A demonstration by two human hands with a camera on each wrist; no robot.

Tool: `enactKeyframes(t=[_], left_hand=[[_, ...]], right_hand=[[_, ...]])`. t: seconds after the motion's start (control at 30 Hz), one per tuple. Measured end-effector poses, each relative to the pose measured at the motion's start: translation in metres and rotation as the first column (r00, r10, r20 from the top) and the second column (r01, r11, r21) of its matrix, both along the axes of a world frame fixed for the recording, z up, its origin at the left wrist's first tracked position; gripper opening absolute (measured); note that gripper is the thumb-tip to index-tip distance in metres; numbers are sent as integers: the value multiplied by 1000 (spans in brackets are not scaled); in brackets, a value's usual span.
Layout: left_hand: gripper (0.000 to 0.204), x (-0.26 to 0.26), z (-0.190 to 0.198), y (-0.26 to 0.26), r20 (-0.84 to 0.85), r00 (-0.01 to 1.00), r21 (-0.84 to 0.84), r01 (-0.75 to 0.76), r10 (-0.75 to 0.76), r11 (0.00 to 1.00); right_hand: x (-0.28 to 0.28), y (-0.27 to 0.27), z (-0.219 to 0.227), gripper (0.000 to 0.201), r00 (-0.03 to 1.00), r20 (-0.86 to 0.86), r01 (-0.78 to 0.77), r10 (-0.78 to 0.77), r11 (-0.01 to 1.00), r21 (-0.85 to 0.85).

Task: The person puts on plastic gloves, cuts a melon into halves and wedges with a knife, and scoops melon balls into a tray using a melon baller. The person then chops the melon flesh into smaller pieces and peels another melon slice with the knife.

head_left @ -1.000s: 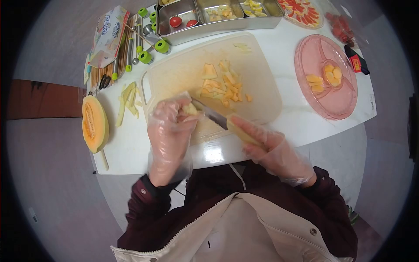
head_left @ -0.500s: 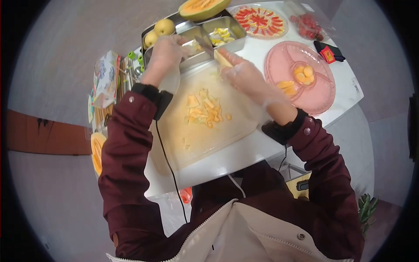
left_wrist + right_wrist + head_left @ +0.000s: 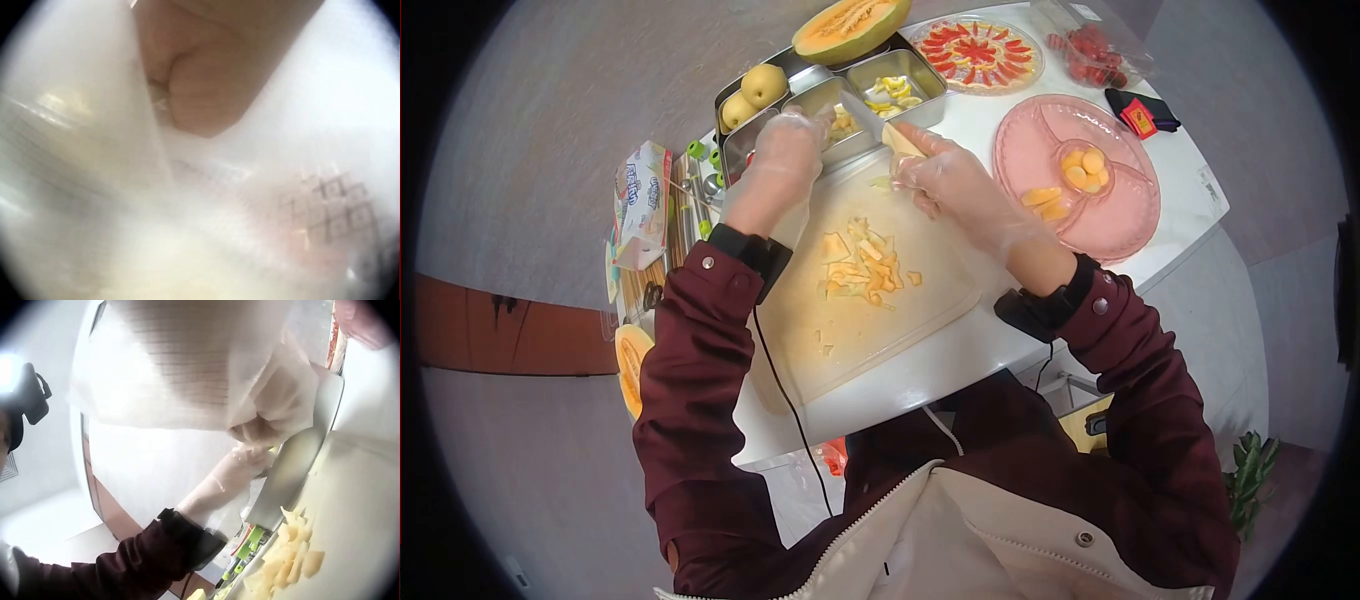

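Note:
In the head view the left hand, in a clear plastic glove, is over the metal tray's compartments; its fingertips are partly hidden, so what they hold is unclear. The gloved right hand grips a knife by its pale handle, and the blade points up and left over the compartment of pale fruit pieces. Orange and pale melon scraps lie on the cutting board. In the left wrist view, glove plastic and part of the hand fill the picture, blurred.
A half melon and yellow round fruits are at the metal tray. Right of the board is a pink divided plate with melon pieces. A second melon piece lies at the left edge, below skewers and tools.
Both hands have moved forward from the board to over the metal tray, with the knife still in the right hand. The head view has shifted, bringing the half melon and round fruits into sight.

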State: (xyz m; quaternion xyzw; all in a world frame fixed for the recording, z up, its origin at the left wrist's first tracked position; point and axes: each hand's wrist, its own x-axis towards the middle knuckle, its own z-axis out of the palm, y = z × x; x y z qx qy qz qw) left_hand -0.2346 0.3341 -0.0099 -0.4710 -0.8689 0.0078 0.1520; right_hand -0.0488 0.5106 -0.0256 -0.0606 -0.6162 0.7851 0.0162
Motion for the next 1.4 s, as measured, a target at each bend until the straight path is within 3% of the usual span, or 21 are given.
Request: enactKeyframes(t=[0.1, 0.17, 0.27, 0.3, 0.33, 0.37, 0.4, 0.47, 0.53, 0.6, 0.67, 0.77, 0.8, 0.87, 0.9, 1.03, 1.1, 1.2, 1.27, 1.33, 1.4], left_hand=[[38, 10, 17, -2, 49, 999, 89, -8, 4, 996], [37, 19, 31, -9, 114, 994, 171, -24, 5, 985], [39, 27, 34, -40, 126, 990, 287, 16, -55, 958], [41, 49, 49, -45, 328, 945, 306, -115, 9, 945], [41, 59, 51, -52, 339, 940, 303, -152, 43, 941], [41, 67, 52, -57, 464, 883, 314, -243, 75, 918], [42, 74, 52, -64, 581, 809, 316, -331, 94, 889], [44, 92, 56, -80, 579, 805, 284, -349, 131, 893], [47, 114, 52, -97, 574, 804, 250, -353, 155, 902], [50, 137, 49, -120, 546, 832, 147, -210, 98, 966], [51, 158, 13, -148, 740, 672, 210, -266, 25, 941], [47, 192, -19, -153, 797, 604, 261, -346, 1, 901], [47, 200, -19, -148, 799, 601, 260, -349, 2, 900], [49, 211, -13, -133, 643, 749, 154, -329, 158, 932], [44, 209, -28, -135, 549, 828, 240, -286, 113, 928], [31, 206, -35, -138, 512, 855, 239, -226, 75, 944], [29, 203, -30, -136, 581, 794, 98, -286, 178, 953], [18, 204, -31, -131, 505, 831, 19, -282, 234, 959], [17, 204, -31, -128, 495, 832, -10, -283, 250, 959], [15, 201, -27, -125, 480, 835, -40, -284, 268, 958], [13, 192, -15, -122, 528, 824, 43, -269, 207, 962]], right_hand=[[24, -3, 20, 71, 996, -3, 87, -87, 996, 2], [50, -2, 35, 68, 993, 103, 36, -59, 977, 209], [102, -4, 47, 63, 999, -13, -36, 41, 960, 279], [117, -3, 50, 61, 997, 51, -77, 65, 956, 283], [127, -5, 50, 59, 990, 112, -113, 85, 952, 285], [134, -8, 45, 59, 986, 120, -146, 116, 949, 281], [140, -11, 39, 57, 963, 242, -179, 119, 952, 247], [150, -16, 28, 56, 919, 369, -227, 138, 951, 208], [158, -21, 17, 55, 881, 421, -296, 215, 945, 137], [160, -23, 15, 55, 876, 417, -313, 242, 943, 109], [162, -23, 9, 54, 912, 358, -282, 201, 941, 189], [160, -21, 0, 53, 915, 357, -256, 188, 954, 154], [159, -22, 0, 53, 913, 361, -259, 190, 954, 154], [157, -25, 3, 52, 905, 390, -246, 171, 958, 150], [157, -24, 4, 52, 904, 394, -245, 169, 958, 152], [158, -22, 4, 55, 909, 401, -190, 112, 969, 161], [158, -20, 3, 56, 927, 371, -147, 60, 966, 211], [159, -13, 2, 57, 921, 389, -53, -20, 983, 175], [155, -16, -7, 57, 917, 316, 220, -244, 969, 111], [156, -6, -15, 58, 916, 301, 252, -266, 964, 85], [156, 0, -24, 59, 914, 284, 287, -291, 956, 57]])
